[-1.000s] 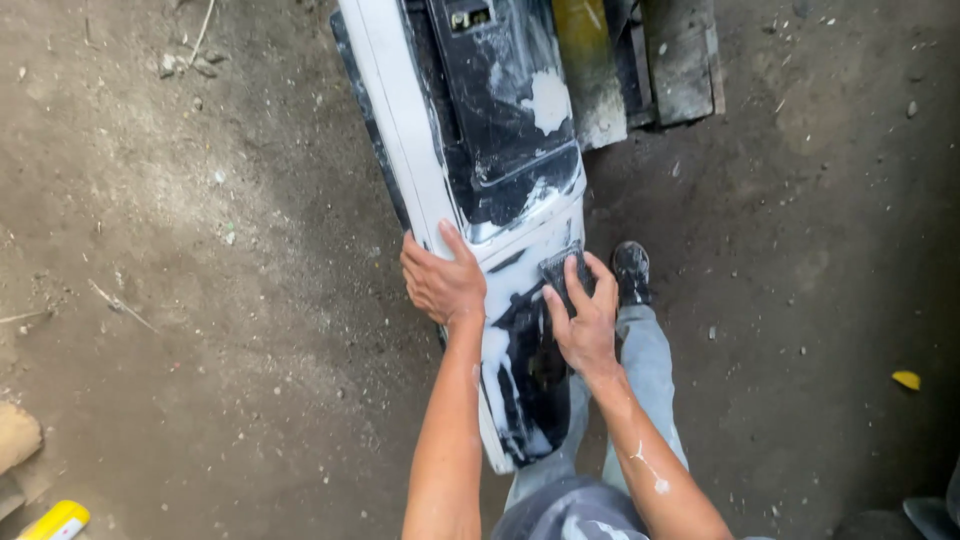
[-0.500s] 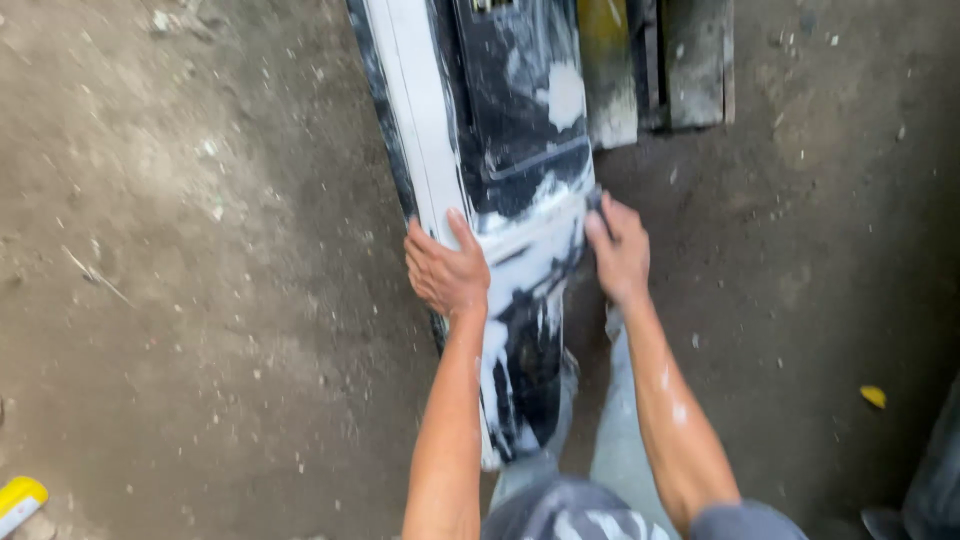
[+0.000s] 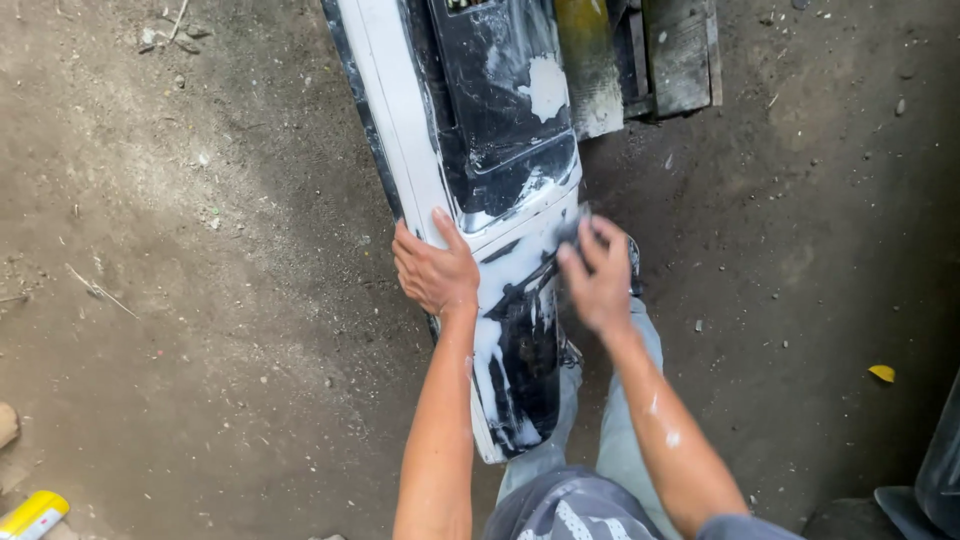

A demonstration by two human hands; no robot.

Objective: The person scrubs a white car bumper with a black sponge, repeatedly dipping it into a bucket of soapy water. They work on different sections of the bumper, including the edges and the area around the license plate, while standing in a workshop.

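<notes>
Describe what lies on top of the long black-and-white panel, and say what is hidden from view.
On the panel lie white soapy smears, the left hand pressed flat on its edge, and the blurred right hand. Whatever the right hand presses against the panel is hidden. The ground beneath is covered.

Both hands [image 3: 435, 272] [image 3: 598, 283] on panel [image 3: 480, 130] over ground [image 3: 200, 300]

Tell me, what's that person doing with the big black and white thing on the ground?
A person is working on a long black-and-white vehicle body panel, smeared with white foam, lying on the bare dirt ground. The left hand rests flat on the panel's white edge. The right hand, blurred, presses on the foamy surface, seemingly with something dark under the fingers. A small yellow leaf lies at the right.
</notes>
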